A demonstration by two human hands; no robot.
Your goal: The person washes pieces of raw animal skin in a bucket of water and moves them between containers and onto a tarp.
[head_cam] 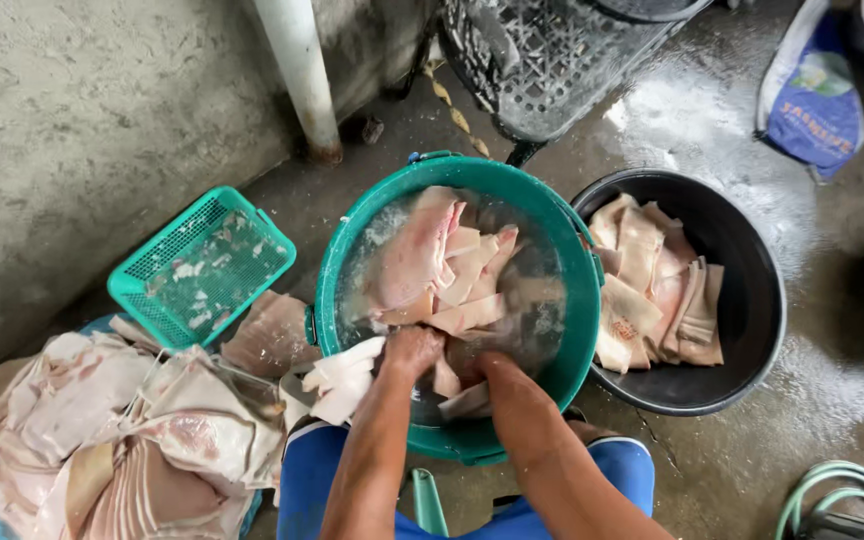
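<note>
Both hands are down in the green basin (pixel 327 290), left hand (pixel 411 351) closed on a pale meat slab (pixel 344 378) at the near rim, right hand (pixel 480 366) underwater, fingers hidden, rinsing looks underway, the black tub (pixel 752 300) alongside holding washed pieces.

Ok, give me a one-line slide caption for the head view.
Both hands, left hand and right hand, dip into a green water tub of pale meat slabs, beside a black tub.
</note>
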